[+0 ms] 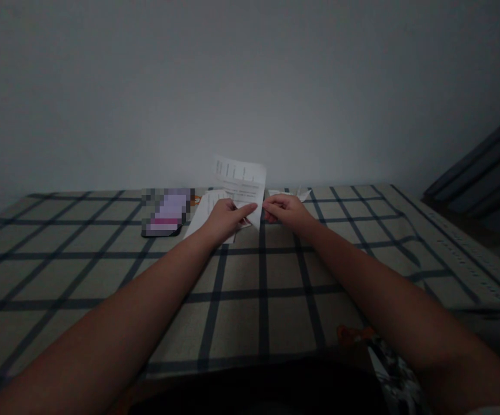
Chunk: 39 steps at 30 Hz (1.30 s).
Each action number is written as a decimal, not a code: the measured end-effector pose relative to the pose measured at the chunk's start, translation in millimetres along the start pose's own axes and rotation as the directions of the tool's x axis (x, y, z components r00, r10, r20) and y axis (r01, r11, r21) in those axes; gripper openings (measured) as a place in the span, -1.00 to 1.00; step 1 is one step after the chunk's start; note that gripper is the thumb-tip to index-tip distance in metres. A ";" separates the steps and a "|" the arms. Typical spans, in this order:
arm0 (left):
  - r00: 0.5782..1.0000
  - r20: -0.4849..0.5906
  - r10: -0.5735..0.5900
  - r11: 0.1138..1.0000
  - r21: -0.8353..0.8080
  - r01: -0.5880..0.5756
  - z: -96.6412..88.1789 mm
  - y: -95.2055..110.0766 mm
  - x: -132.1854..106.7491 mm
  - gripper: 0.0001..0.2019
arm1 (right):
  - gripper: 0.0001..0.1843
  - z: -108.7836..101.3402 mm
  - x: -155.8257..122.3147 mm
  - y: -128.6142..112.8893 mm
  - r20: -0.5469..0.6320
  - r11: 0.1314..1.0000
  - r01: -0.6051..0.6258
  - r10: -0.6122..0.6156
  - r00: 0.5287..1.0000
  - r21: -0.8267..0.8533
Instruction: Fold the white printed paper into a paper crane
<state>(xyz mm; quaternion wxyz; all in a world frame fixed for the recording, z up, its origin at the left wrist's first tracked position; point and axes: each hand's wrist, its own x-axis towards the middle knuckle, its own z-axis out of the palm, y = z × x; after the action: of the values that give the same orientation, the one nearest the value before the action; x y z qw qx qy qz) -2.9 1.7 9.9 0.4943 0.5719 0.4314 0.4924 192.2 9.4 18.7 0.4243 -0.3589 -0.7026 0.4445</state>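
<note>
A printed white sheet of paper (242,183) stands bent upward near the far edge of the checked tablecloth (103,271). My left hand (226,219) pinches its lower edge with thumb and forefinger. My right hand (287,210) is closed just to the right of the sheet, fingertips at its lower right corner. More white paper (204,212) lies flat under and behind my left hand.
A phone (167,212) with a lit, blurred screen lies left of the papers. A small white folded scrap (299,193) rests behind my right hand. A pale wall rises behind the table; a dark slanted panel (487,173) stands at the right.
</note>
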 end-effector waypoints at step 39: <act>1.000 -0.002 -0.002 0.952 -0.307 0.001 5.5 1.8 -1.7 -0.59 | -0.74 -1.6 1.2 -0.5 0.011 1.000 -0.016 0.016 1.000 0.005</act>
<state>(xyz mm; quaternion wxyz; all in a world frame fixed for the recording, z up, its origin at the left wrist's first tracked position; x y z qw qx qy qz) 2.3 -1.0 11.3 0.5771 0.4871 0.3506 0.5538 193.1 10.8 19.9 0.4176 -0.3609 -0.7010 0.4517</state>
